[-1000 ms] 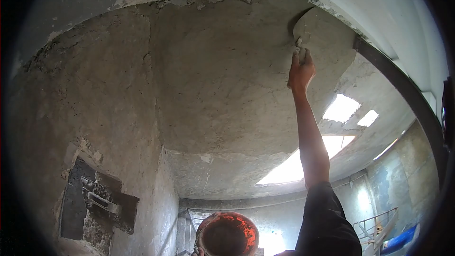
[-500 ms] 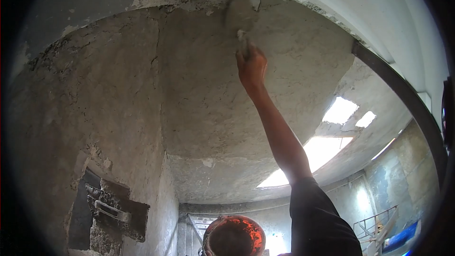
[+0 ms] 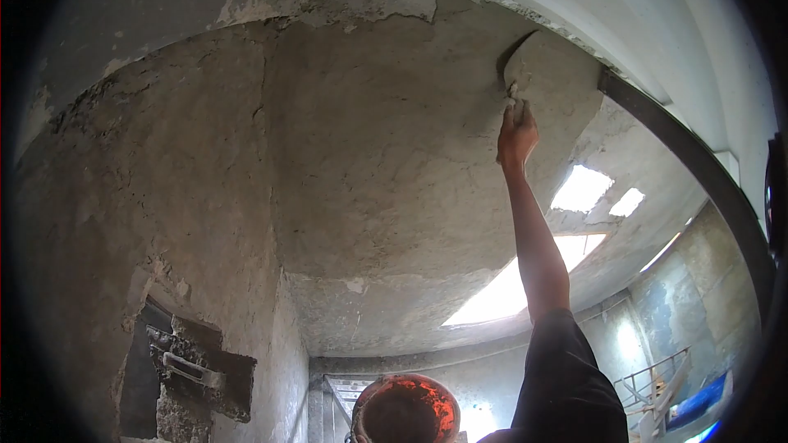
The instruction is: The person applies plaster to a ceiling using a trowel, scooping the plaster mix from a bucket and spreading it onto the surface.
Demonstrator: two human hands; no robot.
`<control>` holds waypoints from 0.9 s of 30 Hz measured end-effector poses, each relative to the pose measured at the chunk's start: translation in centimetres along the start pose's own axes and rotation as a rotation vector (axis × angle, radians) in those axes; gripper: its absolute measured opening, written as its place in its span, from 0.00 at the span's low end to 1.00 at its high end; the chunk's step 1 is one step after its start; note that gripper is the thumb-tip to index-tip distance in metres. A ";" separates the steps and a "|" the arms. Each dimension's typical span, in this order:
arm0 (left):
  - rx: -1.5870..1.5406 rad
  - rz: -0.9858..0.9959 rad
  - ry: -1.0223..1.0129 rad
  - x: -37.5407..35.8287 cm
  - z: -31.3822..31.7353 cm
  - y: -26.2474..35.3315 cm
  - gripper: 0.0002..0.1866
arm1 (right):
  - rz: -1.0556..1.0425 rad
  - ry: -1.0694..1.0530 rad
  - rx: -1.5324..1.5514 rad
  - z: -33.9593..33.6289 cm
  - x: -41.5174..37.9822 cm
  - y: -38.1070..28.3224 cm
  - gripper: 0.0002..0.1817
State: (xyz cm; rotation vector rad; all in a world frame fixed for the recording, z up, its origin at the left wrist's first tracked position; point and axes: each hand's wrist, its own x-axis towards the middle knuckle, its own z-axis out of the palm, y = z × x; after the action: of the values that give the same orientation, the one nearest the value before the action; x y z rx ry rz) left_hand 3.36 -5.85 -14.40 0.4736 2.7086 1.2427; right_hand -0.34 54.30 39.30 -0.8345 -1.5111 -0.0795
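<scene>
Trowel [image 3: 542,61] lies flat against ceiling [image 3: 386,156], above right hand [image 3: 517,135] fingers.

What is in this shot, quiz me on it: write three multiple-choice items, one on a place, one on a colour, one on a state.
1. Where is the trowel blade?
A. Flat against the plastered ceiling, up by the dark beam
B. Lying on a floor
C. Tucked under the arm

2. What colour shows on the round pan at the bottom edge?
A. Blue
B. Orange-red
C. White

3. How is the right hand?
A. Open and flat
B. Closed on the trowel's handle, arm raised
C. Hanging at the person's side

Answers:
1 A, the blade lies on the grey plaster just left of the beam.
2 B, its rim glows orange-red under smears of grey.
3 B, the fingers wrap the handle at the top of a straight raised arm in a black sleeve.
</scene>
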 end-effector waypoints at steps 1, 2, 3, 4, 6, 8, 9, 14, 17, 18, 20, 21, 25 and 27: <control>0.010 0.011 0.004 0.1 -0.1 -0.1 0.32 | 0.005 0.001 -0.004 0.0 0.2 -0.1 0.23; 0.022 0.022 0.007 0.0 -0.3 -0.3 0.33 | -0.069 -0.025 -0.004 0.1 0.1 -0.4 0.23; 0.030 0.033 0.017 0.3 -0.2 -0.4 0.33 | -0.146 -0.047 0.001 0.3 0.0 -1.0 0.23; 0.040 0.045 0.025 0.6 -0.3 -0.5 0.33 | -0.140 -0.045 0.001 0.4 -0.5 -1.8 0.23; 0.061 0.068 0.037 0.8 -0.4 -0.7 0.33 | -0.245 -0.269 0.034 0.3 -2.0 -3.6 0.23; 0.077 0.089 0.043 0.7 -0.4 -0.8 0.33 | -0.311 -0.362 0.085 -0.5 -3.1 -4.7 0.24; 0.086 0.101 0.051 0.9 -0.4 -0.9 0.33 | -0.383 -0.452 0.145 -0.7 -3.5 -4.9 0.24; 0.130 0.149 0.084 1.2 -0.5 -1.6 0.33 | -0.191 -0.243 0.171 -1.5 -3.1 -1.4 0.22; 0.147 0.185 0.099 1.6 -0.1 -1.7 0.33 | -0.134 -0.018 0.126 -1.1 -0.5 1.7 0.22; 0.150 0.198 0.107 1.9 0.2 -1.6 0.33 | -0.235 0.083 0.065 -0.8 0.2 2.5 0.22; 0.162 0.221 0.120 2.3 0.6 -1.6 0.33 | -0.214 0.005 -0.004 -0.3 0.0 2.2 0.22; 0.164 0.233 0.126 2.4 0.9 -1.5 0.33 | -0.197 -0.075 -0.073 0.0 -0.2 1.9 0.22; 0.169 0.275 0.155 3.1 2.7 -1.2 0.34 | -0.270 -0.178 -0.040 1.6 -3.1 0.9 0.22; 0.176 0.290 0.167 3.1 3.3 -1.2 0.34 | -0.389 -0.269 0.117 0.9 -4.3 0.4 0.23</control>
State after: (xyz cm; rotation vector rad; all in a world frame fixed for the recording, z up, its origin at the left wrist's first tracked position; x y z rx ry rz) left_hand 0.96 -3.17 -17.43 0.8459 2.9894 1.1550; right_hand -1.37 53.14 35.20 -0.4613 -1.8992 -0.1686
